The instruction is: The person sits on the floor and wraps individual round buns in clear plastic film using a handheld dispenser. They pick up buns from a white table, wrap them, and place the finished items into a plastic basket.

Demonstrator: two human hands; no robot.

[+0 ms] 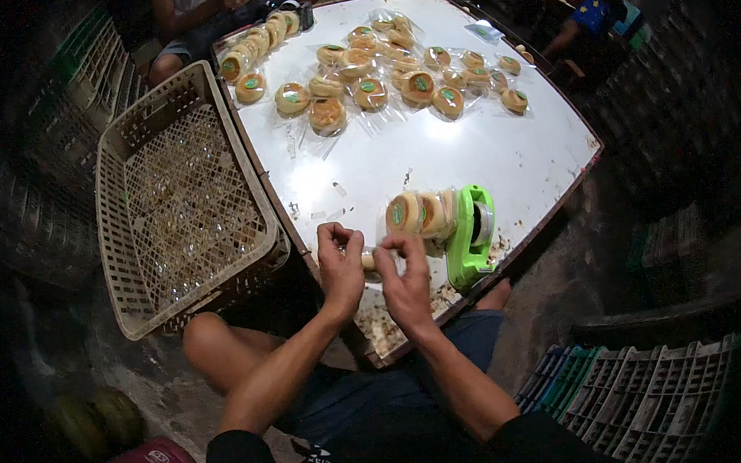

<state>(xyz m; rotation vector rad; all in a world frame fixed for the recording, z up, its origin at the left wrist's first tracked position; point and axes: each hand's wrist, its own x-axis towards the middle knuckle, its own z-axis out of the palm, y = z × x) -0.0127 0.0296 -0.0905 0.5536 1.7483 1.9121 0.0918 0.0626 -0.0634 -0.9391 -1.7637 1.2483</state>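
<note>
Both my hands meet over the near part of a white table, around one round bun in clear plastic that is partly hidden by the fingers. My left hand has its thumb and fingertips pinched together at the bun's left side. On its right side my right hand pinches likewise, thumb against fingers. Just beyond the right hand, several wrapped buns with green labels stand on edge in a row. They lean by a green tape dispenser that holds a roll of clear tape.
Many wrapped buns cover the table's far part; a row of buns lies at the far left corner. A plastic basket stands left of the table. Stacked crates are at lower right. Two people sit beyond the table, one at left.
</note>
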